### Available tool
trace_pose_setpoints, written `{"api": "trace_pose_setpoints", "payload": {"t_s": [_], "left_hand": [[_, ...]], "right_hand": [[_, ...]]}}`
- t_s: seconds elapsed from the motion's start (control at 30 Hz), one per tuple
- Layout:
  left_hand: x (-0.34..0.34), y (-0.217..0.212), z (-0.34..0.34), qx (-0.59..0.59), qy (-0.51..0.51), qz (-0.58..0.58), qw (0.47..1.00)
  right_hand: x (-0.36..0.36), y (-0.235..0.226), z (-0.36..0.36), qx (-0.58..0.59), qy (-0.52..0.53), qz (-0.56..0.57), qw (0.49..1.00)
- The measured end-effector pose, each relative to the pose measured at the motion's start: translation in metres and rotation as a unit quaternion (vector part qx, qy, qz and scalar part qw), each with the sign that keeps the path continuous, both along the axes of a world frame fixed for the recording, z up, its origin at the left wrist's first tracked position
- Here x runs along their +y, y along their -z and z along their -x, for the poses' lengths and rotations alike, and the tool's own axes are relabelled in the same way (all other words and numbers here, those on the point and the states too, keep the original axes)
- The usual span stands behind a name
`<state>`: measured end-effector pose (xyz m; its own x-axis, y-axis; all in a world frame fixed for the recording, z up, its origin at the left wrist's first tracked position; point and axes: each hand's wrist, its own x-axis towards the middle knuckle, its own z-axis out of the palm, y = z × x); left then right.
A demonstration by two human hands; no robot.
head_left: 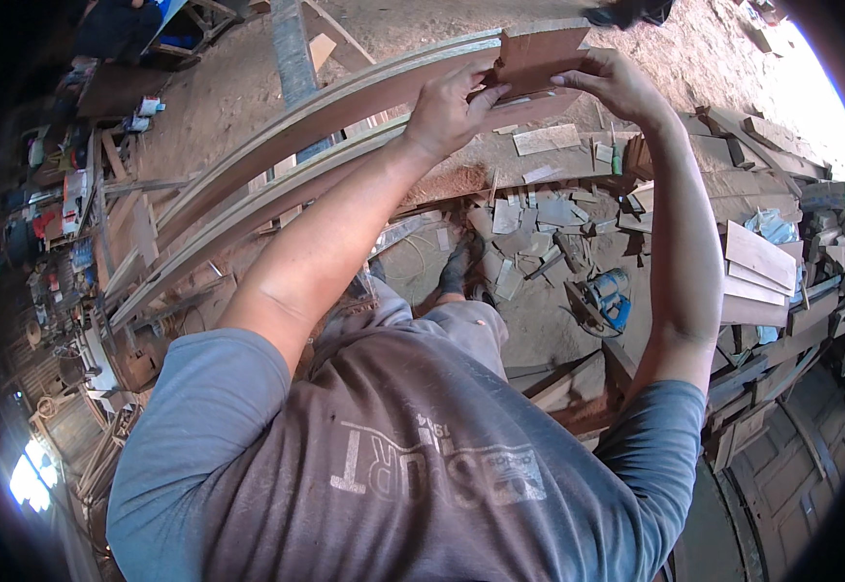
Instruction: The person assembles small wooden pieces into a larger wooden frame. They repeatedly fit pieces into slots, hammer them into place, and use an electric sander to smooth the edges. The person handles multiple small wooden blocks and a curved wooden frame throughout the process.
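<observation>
A short brown wooden board (pixel 542 60) stands on edge at the far end of two long wooden rails (pixel 345 102), which run off to the left. My left hand (pixel 450 109) is closed at the board's left end, thumb stretched along its lower part and the other fingers bent at the joint with the rail. With fingers on top and thumb on the near face, my right hand (pixel 618 85) grips the board's right end. How the board meets the rails is partly hidden by my left hand.
A workbench plank (pixel 500 160) under the work carries wood scraps and a green-handled tool (pixel 617 160). Offcuts (pixel 529 228) litter the ground by my foot, near a blue power tool (pixel 609 303). Stacked boards (pixel 760 262) and a panelled door (pixel 791 466) lie at the right.
</observation>
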<state>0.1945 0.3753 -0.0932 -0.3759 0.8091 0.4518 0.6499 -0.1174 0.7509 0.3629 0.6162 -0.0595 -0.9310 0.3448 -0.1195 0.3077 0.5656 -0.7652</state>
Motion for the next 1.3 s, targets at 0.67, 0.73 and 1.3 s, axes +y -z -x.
{"api": "trace_pose_setpoints", "payload": {"t_s": [0.67,0.73,1.3], "left_hand": [[0.0,0.008,0.003,0.111,-0.014,0.061,0.992],[0.004,0.006,0.005,0.125,-0.013,0.034,0.991],[0.005,0.008,0.002,0.078,-0.023,0.067,0.994]], "right_hand": [[-0.013,-0.017,-0.006,-0.062,-0.019,-0.119,0.991],[-0.004,-0.01,-0.005,-0.064,-0.013,-0.09,0.994],[0.013,0.006,-0.018,0.005,-0.049,-0.104,0.993]]}}
